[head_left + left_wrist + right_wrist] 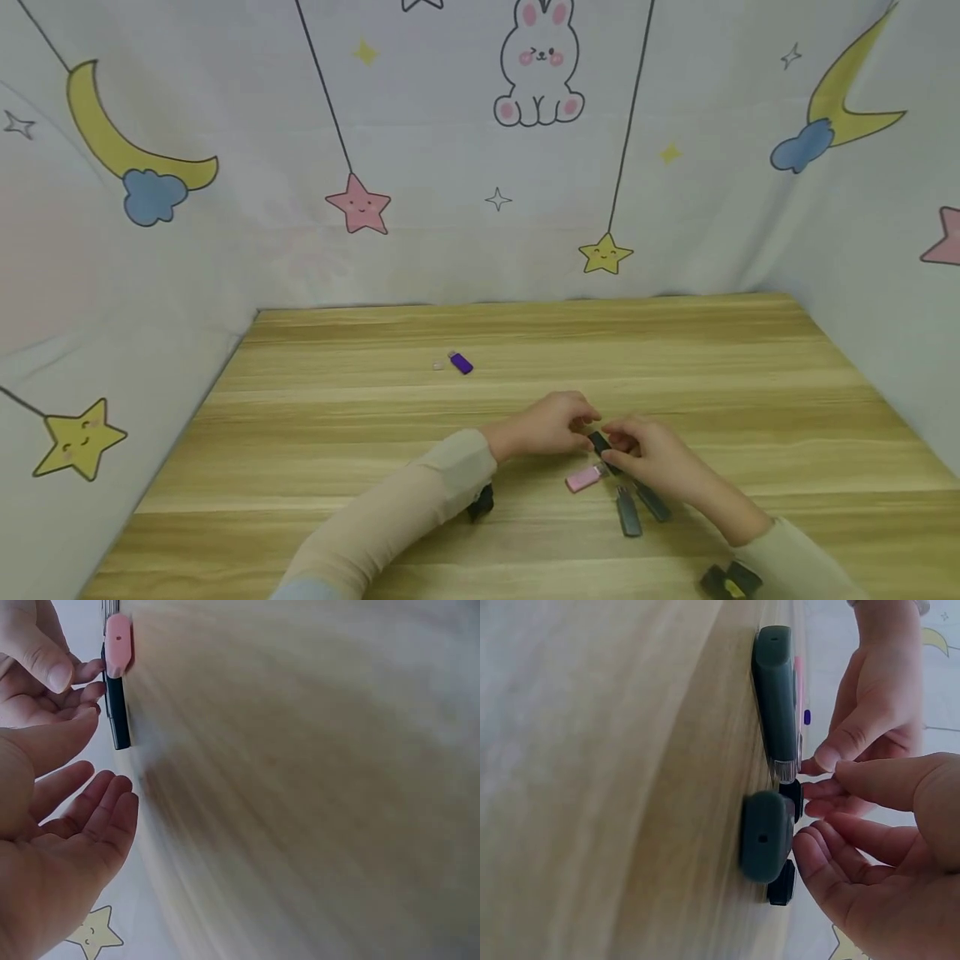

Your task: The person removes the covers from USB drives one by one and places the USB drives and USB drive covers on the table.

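Both hands meet over a black USB stick (600,442) that lies on the table. My left hand (551,423) is at its far left end, fingers loosely bent and apart from the stick in the left wrist view. Right beside the stick is my right hand (656,454); its thumb and fingers overlap the stick in the head view, with nothing pinched between them. A pink USB stick (584,478) lies just nearer. Two grey-green USB sticks (628,512) lie close by, one partly under the right hand; in the right wrist view they partly hide the black stick (781,885).
Farther back on the wooden table (337,358) lie a purple USB stick (461,363) and a small clear piece (438,366). A white printed cloth (450,250) hangs behind the table and along both sides. Each wrist wears a black device (480,504).
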Demonstrator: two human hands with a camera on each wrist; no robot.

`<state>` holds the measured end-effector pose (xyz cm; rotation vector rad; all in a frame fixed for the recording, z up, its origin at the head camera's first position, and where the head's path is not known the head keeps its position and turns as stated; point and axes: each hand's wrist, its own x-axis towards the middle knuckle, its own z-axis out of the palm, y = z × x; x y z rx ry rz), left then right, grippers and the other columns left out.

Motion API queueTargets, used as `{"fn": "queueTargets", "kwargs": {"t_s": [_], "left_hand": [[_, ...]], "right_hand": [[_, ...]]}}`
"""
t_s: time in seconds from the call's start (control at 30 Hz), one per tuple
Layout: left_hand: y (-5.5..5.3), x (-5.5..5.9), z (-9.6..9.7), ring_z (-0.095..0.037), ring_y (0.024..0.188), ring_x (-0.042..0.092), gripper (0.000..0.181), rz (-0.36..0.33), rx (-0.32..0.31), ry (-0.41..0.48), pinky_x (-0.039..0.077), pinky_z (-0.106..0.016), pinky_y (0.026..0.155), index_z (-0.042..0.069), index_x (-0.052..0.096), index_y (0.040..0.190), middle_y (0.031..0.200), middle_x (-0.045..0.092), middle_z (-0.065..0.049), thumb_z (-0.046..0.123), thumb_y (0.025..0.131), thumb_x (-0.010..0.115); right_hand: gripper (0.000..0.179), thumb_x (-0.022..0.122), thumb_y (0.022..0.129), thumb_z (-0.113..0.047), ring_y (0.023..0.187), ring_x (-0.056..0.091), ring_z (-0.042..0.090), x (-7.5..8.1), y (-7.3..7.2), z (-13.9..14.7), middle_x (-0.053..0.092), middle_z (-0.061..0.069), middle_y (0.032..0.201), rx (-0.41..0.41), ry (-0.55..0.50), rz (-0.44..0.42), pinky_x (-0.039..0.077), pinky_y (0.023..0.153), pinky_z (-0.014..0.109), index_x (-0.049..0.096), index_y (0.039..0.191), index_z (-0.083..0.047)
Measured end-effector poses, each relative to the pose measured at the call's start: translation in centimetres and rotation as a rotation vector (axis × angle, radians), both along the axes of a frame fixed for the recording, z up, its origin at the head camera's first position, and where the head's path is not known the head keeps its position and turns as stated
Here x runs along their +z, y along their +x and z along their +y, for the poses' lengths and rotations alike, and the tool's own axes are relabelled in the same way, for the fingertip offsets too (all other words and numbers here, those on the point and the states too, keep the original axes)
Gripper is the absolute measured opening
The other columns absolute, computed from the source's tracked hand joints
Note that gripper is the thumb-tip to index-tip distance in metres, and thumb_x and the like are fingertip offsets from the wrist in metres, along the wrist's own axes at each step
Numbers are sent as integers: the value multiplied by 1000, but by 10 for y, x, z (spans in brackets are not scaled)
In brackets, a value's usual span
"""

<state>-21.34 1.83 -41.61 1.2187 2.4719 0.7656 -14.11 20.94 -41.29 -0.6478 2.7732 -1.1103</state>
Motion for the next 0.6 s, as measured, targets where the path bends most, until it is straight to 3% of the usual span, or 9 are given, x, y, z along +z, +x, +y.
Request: {"fn": "queueTargets", "kwargs": {"t_s": [0.6], "left_hand": [[-7,-2,12,-7,79,49,34,39,-48,-92,40,-14,70,2,69,114,91,60,-4,12,82,76]], "right_hand": [[26,74,80,-3,74,55,10,1,-2,-9,59,4,83,-21,84,7,48,61,22,65,101,9]]}}
